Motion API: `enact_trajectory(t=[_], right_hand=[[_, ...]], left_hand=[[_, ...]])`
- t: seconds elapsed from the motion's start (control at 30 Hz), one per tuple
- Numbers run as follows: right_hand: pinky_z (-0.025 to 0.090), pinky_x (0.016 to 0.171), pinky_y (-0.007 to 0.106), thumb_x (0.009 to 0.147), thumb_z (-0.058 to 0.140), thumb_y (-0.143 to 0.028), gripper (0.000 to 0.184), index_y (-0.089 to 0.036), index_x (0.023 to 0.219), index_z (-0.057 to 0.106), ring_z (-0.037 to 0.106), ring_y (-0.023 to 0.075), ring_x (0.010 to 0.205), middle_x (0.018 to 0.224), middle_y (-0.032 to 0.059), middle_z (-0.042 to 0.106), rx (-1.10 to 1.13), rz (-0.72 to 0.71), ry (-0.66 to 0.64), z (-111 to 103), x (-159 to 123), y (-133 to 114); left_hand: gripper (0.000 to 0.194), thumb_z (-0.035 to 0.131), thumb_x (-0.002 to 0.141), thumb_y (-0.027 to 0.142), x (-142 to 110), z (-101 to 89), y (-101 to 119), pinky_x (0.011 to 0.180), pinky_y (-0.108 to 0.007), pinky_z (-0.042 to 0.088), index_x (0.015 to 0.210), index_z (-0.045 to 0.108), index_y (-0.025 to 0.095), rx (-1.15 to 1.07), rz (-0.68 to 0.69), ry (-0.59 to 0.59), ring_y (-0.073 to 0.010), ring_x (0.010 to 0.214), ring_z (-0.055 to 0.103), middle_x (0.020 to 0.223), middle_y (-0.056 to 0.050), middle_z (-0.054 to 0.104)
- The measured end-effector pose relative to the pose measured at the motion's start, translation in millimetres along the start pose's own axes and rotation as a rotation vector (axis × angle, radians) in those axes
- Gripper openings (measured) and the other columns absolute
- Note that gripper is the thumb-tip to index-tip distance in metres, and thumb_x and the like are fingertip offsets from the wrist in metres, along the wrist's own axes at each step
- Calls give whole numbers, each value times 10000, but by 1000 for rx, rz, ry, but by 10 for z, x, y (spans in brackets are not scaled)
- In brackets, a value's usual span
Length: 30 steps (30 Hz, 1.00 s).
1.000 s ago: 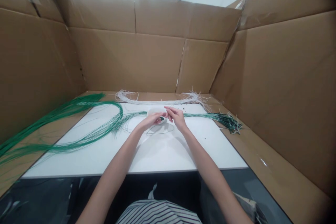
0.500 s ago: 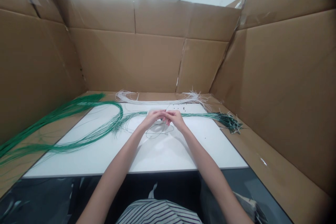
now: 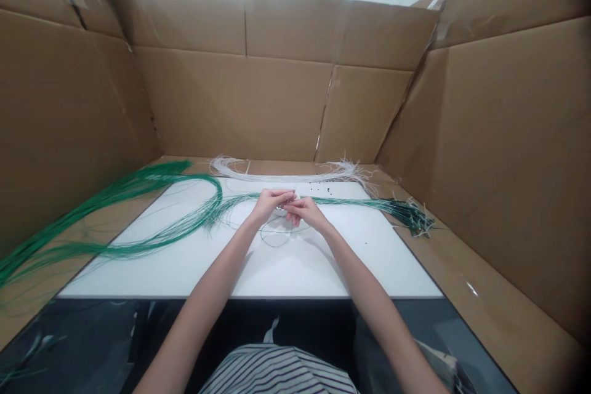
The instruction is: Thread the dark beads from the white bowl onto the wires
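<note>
Thin dark wire loop (image 3: 276, 236) first: 1 rough round coil of fine strand, lying on the white board just below the hands and running up into them. From my remote view it is too thin to tell its material. It sits near the middle of the board, toward the far side.

Person's left hand (image 3: 270, 206) and right hand (image 3: 307, 212) meet above it, palms turned in. The fingertips (image 3: 292, 198) of both are closed together in a tight pinch, not released. Whatever they grip is too fine and too covered to make out, so I cannot tell exactly what is held.

Done so far, as it looks from here: 1 small loop at the hands. Left: nearly all the strands, lying in 2 long bundles.

Long green strand bundle (image 3: 138, 250) sweeps in a big curve from the left, across the board, behind the hands, and ends in frayed tips at the right (image 3: 410, 215). Long white strand bundle (image 3: 286, 177) lies along the far edge of the board, with small dark specks (image 3: 321, 188) close by. White board (image 3: 138, 277) rests on a tan cardboard surface, and a tan cardboard wall (image 3: 231, 104) surrounds it on 3 sides.
</note>
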State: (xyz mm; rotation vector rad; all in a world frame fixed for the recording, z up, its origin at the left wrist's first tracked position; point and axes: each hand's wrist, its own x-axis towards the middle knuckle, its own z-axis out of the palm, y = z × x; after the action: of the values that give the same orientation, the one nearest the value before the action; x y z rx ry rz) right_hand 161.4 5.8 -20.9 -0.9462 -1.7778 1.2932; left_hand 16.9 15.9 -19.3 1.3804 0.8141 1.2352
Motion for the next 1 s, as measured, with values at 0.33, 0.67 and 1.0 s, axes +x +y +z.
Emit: enact_trajectory(t=[0.33, 0.67, 1.0], right_hand=[[457, 697, 220, 799, 439, -299, 307, -130, 957, 640, 615, 137, 759, 877, 72, 670, -562, 46, 82, -276, 360, -18], [448, 643, 199, 566, 669, -151, 312, -176, 877, 670, 616, 156, 769, 881, 45, 679, -633, 75, -90, -10, 872, -145], [469, 530, 203, 665, 579, -221, 157, -138, 761, 672, 586, 104, 536, 644, 35, 656, -355, -111, 96, 7, 683, -53]], left_hand=[[409, 706, 561, 396, 100, -277, 269, 635, -253, 448, 844, 633, 110, -50, -51, 127, -109, 629, 570, 759, -45, 617], [379, 673, 581, 422, 97, -626, 160, 416, -188, 159, 746, 663, 81, 209, -138, 59, -10, 415, 240, 572, -9, 537], [378, 660, 582, 453, 133, -609, 77, 431, -196, 168, 659, 649, 82, 230, -146, 26, -24, 428, 218, 437, 48, 385]])
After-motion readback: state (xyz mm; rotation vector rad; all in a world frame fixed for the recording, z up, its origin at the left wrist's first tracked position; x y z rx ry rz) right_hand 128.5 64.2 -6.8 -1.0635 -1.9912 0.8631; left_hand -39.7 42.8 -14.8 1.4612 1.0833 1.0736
